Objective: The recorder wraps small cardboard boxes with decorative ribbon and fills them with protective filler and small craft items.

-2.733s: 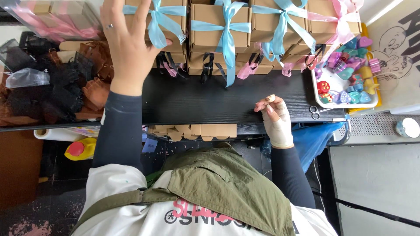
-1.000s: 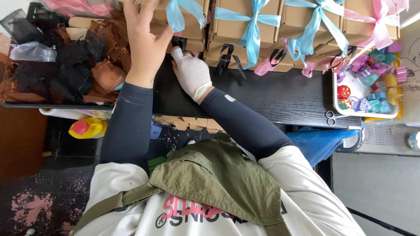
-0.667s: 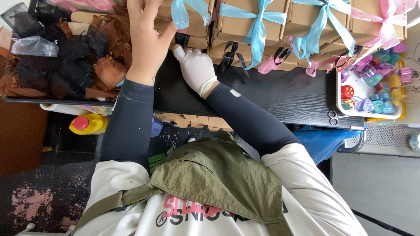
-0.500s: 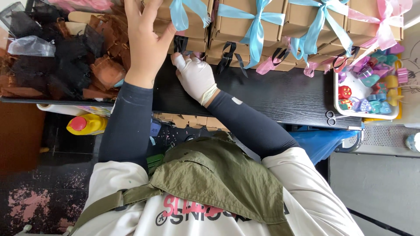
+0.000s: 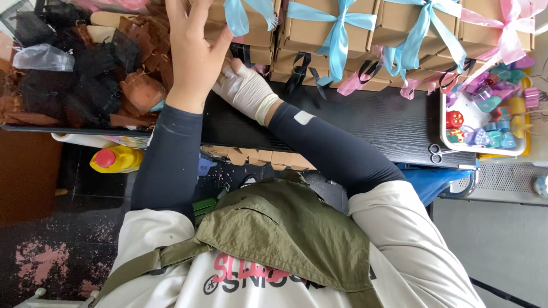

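My left hand (image 5: 193, 54) is bare and lies flat against the front of a brown cardboard gift box (image 5: 245, 25) tied with a light blue ribbon bow (image 5: 242, 12). My right hand (image 5: 244, 86), in a white glove, reaches across from the right and presses against the lower edge of the same box, beside the left hand. Whether its fingers grip the box or only touch it is hidden by the left hand. Both arms wear dark sleeves.
More ribboned boxes (image 5: 337, 28) line the back of the black table (image 5: 365, 122), with blue and pink bows. A heap of brown and black mesh pouches (image 5: 91, 74) lies at left. A white tray (image 5: 451, 145) of small coloured items sits at right, scissors (image 5: 436, 153) beside it.
My right hand has moved from the table's front edge at right across to the left box and closer under my left hand. The left hand has stayed on the box.
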